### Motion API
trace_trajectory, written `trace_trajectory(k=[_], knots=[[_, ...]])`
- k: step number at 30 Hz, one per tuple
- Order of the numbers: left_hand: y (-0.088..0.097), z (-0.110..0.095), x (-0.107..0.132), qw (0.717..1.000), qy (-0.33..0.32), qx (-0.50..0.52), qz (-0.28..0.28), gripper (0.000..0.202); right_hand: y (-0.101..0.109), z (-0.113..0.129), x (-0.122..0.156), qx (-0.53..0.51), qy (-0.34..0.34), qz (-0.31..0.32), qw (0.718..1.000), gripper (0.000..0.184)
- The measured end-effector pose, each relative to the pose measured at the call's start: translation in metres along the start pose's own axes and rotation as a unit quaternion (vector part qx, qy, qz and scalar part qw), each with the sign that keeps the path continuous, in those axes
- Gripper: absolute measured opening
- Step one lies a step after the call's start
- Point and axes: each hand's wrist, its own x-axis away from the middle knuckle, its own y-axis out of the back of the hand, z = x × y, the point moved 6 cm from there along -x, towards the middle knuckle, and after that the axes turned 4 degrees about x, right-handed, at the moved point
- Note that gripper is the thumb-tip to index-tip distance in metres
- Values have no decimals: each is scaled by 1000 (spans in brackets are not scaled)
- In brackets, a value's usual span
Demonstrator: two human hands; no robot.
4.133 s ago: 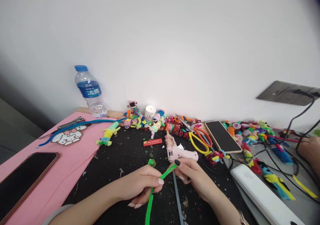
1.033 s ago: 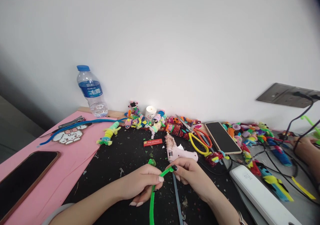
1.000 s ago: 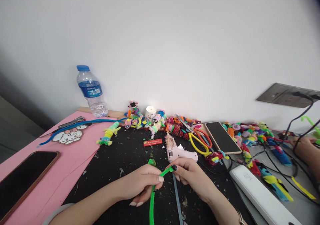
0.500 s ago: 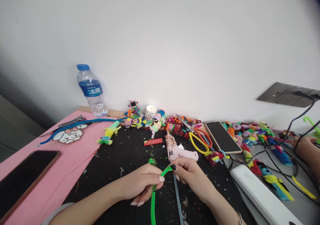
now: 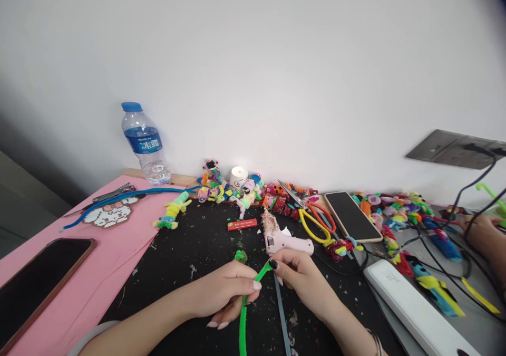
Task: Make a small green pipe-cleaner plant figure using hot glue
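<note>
A bright green pipe cleaner (image 5: 242, 328) runs between my hands and hangs down past the bottom edge of the view. Thumb and fingers of my left hand (image 5: 227, 287) pinch it partway along. My right hand (image 5: 297, 272) grips its upper end, which looks slightly bent at the fingertips. Just beyond my right hand lies a pale pink glue gun (image 5: 288, 244) with a browned nozzle. A small green fuzzy piece (image 5: 240, 256) sits behind my left hand. A thin grey strip (image 5: 282, 314) lies on the black mat beneath my hands.
Scissors (image 5: 316, 224) with yellow and orange handles, a red box cutter blade case-like bar (image 5: 242, 224) and a phone (image 5: 353, 217) lie beyond. Left are a water bottle (image 5: 143, 144) and another phone (image 5: 43, 290). Right are a white device (image 5: 415, 308), cables, pipe-cleaner figures (image 5: 435, 287) and another person's hand (image 5: 484, 234).
Almost nothing differs. My left hand and the green pipe cleaner have shifted very slightly to the right; both hands keep their hold.
</note>
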Motion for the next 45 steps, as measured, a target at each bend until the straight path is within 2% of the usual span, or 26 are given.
trace_trajectory(k=[20,30,33,36,38,41,45], knots=[[0,2,0,1000,-7,2,-1,24,1,14,4,93,85,-60,990,19],[3,4,-1,1000,-11,0,-19,25,7,15,5,139,130,-98,977,25],[4,3,-2,999,-33,23,-22,25,23,20,8,189,162,-184,951,22],[6,1,-3,996,-61,50,-29,26,38,25,12,282,194,-271,900,24],[7,-1,-4,995,-74,59,-39,28,40,24,9,345,198,-278,874,37],[9,-3,-4,992,-83,68,-60,30,36,18,3,409,191,-246,858,53],[11,-7,-3,989,-102,71,-81,32,32,10,-1,456,174,-234,841,57]])
